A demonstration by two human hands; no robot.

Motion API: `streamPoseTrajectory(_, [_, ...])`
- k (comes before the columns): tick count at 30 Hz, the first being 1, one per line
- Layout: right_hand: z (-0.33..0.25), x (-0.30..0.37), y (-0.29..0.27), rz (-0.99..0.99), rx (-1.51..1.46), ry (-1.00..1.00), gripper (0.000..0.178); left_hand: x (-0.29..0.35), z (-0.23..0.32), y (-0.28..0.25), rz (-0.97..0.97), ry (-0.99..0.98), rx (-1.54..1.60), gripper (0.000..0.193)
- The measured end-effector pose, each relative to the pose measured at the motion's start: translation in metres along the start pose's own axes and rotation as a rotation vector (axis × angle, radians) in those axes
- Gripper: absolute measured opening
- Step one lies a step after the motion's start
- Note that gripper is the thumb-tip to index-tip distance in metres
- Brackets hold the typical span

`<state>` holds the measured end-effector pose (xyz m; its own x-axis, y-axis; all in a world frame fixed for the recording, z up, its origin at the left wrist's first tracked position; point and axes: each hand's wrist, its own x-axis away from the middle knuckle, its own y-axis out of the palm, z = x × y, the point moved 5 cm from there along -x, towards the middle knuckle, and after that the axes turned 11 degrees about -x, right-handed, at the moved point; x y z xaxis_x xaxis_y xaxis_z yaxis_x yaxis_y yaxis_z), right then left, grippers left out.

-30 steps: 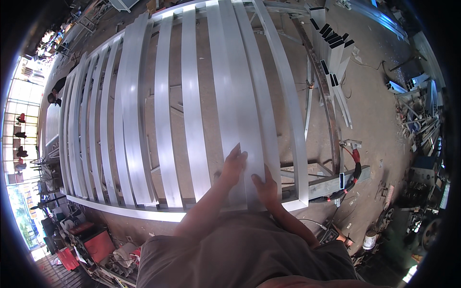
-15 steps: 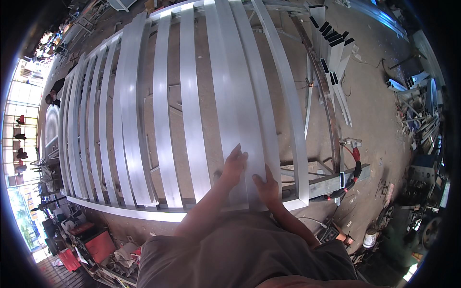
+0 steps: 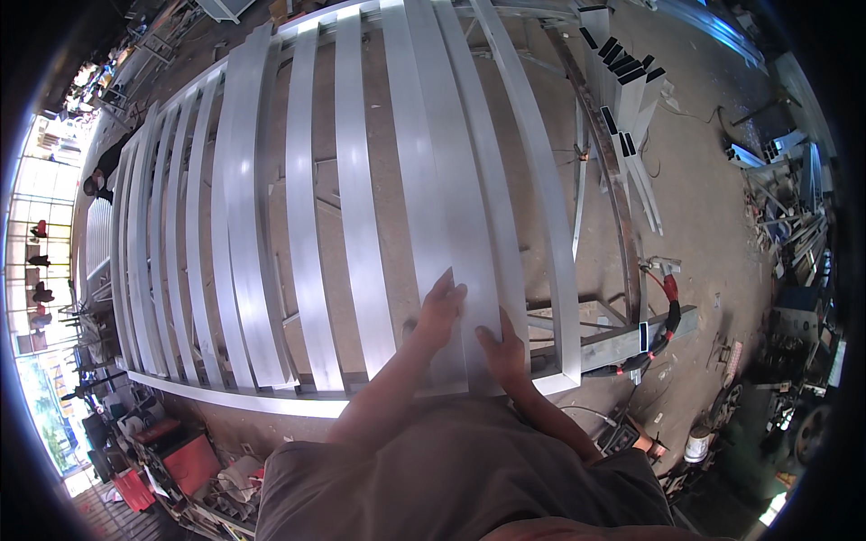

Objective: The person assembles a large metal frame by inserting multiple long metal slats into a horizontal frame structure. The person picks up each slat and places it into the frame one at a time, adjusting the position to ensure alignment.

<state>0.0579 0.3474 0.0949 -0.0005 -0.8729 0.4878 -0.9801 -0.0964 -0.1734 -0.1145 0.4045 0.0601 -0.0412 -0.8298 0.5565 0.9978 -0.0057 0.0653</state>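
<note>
Long silver metal bars lie side by side over a rectangular frame, running away from my body. My left hand (image 3: 437,316) rests on a wide flat bar (image 3: 446,194), fingers drawn together. A small, dark, pointed shape (image 3: 448,275) shows at its fingertips, and I cannot make out what it is. Closer to me, my right hand (image 3: 505,350) is closed over the right side of the bars, thumb lying on the top face. Its other fingers bend down past the edge and are partly hidden. The frame's bright near rail (image 3: 234,399) runs just in front of my body.
Rectangular tubes with black ends (image 3: 622,68) are stacked beyond the frame at far right. A red-and-black cable (image 3: 671,298) curls by a grey beam (image 3: 600,350). At near left stands a red box (image 3: 191,462). Another person (image 3: 104,176) is at the far left.
Both hands hold the same place and grip. Only the view has turned slightly, so the bars' far ends sit a little further left.
</note>
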Motion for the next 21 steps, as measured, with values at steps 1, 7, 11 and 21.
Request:
streamPoseTrajectory(1, [-0.002,0.001,0.000,0.002,-0.002,-0.012,0.062,-0.001,-0.001,0.000,0.004,0.004,-0.007,0.059])
streamPoseTrajectory(7, [-0.009,0.003,0.000,-0.004,-0.029,-0.016,0.062,-0.002,-0.005,-0.002,0.011,0.027,-0.018,0.059])
streamPoseTrajectory(11, [-0.008,0.000,0.001,0.001,-0.033,-0.017,0.061,0.002,0.000,-0.003,0.017,0.009,-0.037,0.060])
streamPoseTrajectory(21, [-0.003,0.000,0.001,0.005,-0.048,0.009,0.062,0.004,0.004,-0.004,0.018,0.039,-0.120,0.063])
